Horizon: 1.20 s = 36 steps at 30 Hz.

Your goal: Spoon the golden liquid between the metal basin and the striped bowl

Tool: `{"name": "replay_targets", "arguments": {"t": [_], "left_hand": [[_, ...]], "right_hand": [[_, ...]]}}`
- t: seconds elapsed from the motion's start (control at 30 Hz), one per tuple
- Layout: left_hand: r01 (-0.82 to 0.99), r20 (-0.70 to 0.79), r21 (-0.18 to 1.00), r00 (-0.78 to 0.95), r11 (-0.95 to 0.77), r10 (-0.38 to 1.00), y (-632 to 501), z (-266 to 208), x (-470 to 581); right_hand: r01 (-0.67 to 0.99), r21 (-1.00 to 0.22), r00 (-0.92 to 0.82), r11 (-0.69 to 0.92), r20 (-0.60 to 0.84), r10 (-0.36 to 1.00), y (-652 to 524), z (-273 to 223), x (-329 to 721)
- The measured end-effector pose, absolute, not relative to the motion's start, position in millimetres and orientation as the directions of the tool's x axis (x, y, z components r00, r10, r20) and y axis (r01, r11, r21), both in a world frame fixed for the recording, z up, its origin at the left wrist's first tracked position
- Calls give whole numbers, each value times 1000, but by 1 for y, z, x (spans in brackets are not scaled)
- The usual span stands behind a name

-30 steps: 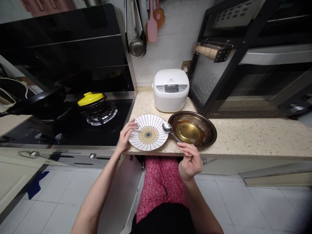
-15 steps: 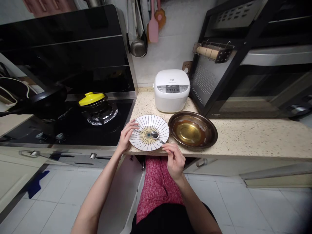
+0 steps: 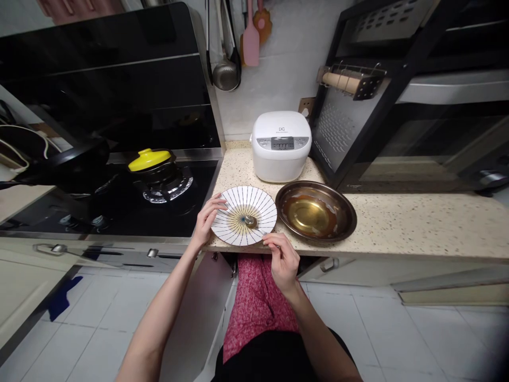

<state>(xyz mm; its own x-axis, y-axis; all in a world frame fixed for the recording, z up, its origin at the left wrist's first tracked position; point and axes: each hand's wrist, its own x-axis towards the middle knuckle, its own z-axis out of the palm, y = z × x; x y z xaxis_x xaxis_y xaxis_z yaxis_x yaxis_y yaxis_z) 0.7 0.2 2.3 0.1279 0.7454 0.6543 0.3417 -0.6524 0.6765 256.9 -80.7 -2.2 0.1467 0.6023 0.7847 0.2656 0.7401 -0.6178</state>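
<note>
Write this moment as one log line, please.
left hand: at plate edge | right hand: holding spoon over plate | metal bowl: beside plate

White plate (image 3: pixel 228 229) with dark radiating lines, yellow lid (image 3: pixel 149 161)

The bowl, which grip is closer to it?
Right. The right grip, pinching the spoon, is just in front and to the left of the bowl. The left grip is farther, at the left edge of the plate.

At one o'clock from the view's centre, the white rice cooker (image 3: pixel 282 166) is bearing a square logo (image 3: pixel 281 129) above illegibly small lettering (image 3: pixel 281 133); its display (image 3: pixel 282 143) is showing blurred, eight-like digits.
</note>
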Motion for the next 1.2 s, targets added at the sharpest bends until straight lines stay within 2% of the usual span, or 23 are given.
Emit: {"name": "replay_targets", "arguments": {"t": [1.2], "left_hand": [[359,652,672,128,-648,747,1,1,1]], "right_hand": [[160,-721,215,674,692,689,-78,-12,250]]}}
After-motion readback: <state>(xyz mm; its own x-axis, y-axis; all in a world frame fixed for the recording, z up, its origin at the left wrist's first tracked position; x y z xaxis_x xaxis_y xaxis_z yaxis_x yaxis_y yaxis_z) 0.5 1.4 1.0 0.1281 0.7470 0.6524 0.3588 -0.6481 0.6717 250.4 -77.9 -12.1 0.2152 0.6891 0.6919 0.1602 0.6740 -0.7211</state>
